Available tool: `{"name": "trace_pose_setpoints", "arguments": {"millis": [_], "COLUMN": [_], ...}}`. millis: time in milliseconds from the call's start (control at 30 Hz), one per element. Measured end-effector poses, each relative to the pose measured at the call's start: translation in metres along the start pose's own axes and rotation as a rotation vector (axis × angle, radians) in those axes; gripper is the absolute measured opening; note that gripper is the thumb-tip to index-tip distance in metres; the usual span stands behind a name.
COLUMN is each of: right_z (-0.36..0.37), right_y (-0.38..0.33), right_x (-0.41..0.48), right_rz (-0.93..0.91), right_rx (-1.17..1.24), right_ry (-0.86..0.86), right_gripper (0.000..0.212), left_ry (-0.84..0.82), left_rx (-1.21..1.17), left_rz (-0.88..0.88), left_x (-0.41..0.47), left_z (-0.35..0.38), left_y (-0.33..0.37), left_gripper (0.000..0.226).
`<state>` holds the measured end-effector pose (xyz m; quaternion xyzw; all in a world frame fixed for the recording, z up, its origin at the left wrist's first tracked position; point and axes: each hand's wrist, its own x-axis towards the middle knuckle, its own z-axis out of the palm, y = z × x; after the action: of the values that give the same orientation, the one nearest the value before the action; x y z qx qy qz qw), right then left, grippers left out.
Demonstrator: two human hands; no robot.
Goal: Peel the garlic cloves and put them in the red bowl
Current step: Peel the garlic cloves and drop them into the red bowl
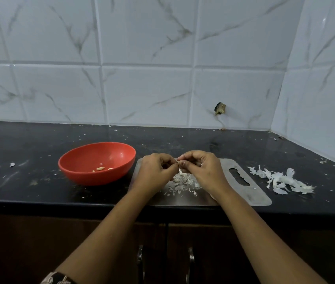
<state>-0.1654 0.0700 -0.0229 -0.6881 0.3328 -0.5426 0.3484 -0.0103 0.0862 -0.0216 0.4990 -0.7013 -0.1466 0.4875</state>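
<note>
Left hand (154, 170) and right hand (201, 170), tightly curled, pinch one garlic clove (180, 163).

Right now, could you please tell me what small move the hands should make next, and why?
Probably pull the skin off the clove and let it fall on the board: left hand and right hand both pinch it at the fingertips, as for peeling, right above the loose skins, not over the bowl.
</note>
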Motion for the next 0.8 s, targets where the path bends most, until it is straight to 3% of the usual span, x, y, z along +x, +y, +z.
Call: {"name": "trace_pose_setpoints", "arguments": {"millis": [400,800], "right_z": [0.0008,0.0008], "right_y": [0.0017,-0.0038], "right_x": [0.001,0.0008], "right_rz": [0.01,0.071], "right_rx": [-0.024,0.088], "right_ry": [-0.026,-0.036], "right_gripper": [0.011,0.019], "left_ry": [0.023,0.006], "left_rx": [0.048,-0.17], "left_rz": [0.007,-0.104], "left_x": [0.0017,0.0024], "left_z": [-0.0011,-0.002], "left_y": [-0.0018,-0.0032], "left_gripper": [0.016,0.012]}}
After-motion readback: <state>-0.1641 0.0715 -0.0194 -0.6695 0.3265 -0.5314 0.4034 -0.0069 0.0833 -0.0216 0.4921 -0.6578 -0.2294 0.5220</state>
